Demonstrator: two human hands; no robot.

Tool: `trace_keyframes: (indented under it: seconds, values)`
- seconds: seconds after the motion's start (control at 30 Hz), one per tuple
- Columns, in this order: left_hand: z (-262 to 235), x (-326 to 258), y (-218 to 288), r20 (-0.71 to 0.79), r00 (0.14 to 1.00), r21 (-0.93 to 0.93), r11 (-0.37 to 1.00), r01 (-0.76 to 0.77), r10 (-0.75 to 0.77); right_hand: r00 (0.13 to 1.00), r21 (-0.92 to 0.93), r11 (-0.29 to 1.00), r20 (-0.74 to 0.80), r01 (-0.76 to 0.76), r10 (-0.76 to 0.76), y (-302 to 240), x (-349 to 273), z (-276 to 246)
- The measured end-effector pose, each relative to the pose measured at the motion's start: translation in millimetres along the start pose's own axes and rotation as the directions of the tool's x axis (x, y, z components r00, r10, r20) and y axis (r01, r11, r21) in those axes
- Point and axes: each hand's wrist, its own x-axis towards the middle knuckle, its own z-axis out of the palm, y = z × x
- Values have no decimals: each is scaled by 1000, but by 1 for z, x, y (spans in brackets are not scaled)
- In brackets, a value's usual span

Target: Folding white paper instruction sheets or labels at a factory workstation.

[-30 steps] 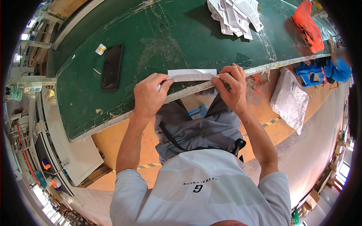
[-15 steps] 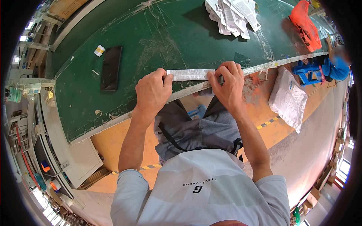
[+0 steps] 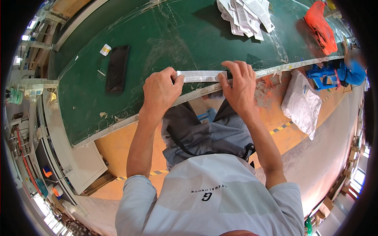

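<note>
A narrow white strip of folded printed paper (image 3: 201, 76) lies crosswise near the front edge of the green-topped table (image 3: 157, 51). My left hand (image 3: 160, 89) is closed on its left end, with the thumb against the near side. At the other end is my right hand (image 3: 241, 84), its index finger lifted and apart from the thumb. That thumb is close to the strip's right end; whether it touches the paper I cannot tell. A loose pile of similar white printed papers (image 3: 246, 17) rests farther back, to the right.
Left on the table are a dark phone-like slab (image 3: 117, 69) and a small white-and-yellow packet (image 3: 105, 49). A red plastic bag (image 3: 321, 29) sits at the right. Beyond the table edge are a whitish plastic sack (image 3: 302, 103), a blue stool (image 3: 321, 76) and another person (image 3: 354, 70) in blue.
My right index finger has lifted off and opened away from the thumb at the strip's right end. The left hand keeps its pinch. The view has shifted slightly.
</note>
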Motion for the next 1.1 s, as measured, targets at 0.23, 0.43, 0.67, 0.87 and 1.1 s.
trace_keyframes:
  seconds: [0.23, 0.43, 0.67, 0.87, 1.1]
  values:
    - [0, 3, 0, 39, 999, -2, 1000, -7, 7, 759, -34, 796, 328, 604, -562, -15, 11, -3]
    - [-2, 2, 1, 44, 999, -1, 1000, 9, -9, 722, -120, 757, 425, 643, -546, -8, 3, -26]
    - [0, -2, -3, -4, 998, 11, 998, -56, 56, 777, -110, 821, 415, 560, -474, 32, -14, -44]
    - [24, -44, 29, -85, 772, 210, 768, -604, 630, 787, -71, 851, 427, 521, -446, 24, -13, -42]
    - [20, -35, 2, 14, 806, 292, 769, -569, 592, 791, -87, 854, 433, 513, -431, 23, -8, -44]
